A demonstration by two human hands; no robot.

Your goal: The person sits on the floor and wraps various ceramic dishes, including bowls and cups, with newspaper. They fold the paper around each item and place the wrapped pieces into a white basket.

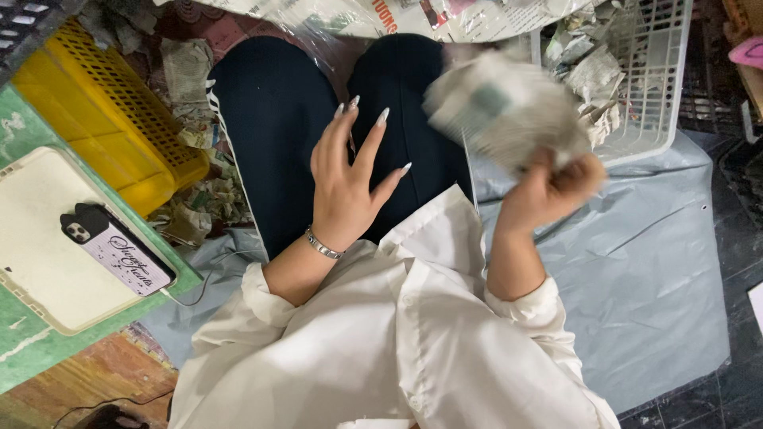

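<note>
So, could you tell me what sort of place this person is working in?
Probably an informal home or small-workshop floor used for sorting or wrapping with scrap paper. The person sits on a grey plastic sheet, with a yellow crate and a white basket of crumpled paper nearby, and the right hand holds a blurred paper bundle.

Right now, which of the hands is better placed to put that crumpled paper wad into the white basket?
Probably the right hand: it already grips the paper wad beside the white basket. The left hand is open over the lap.
</note>
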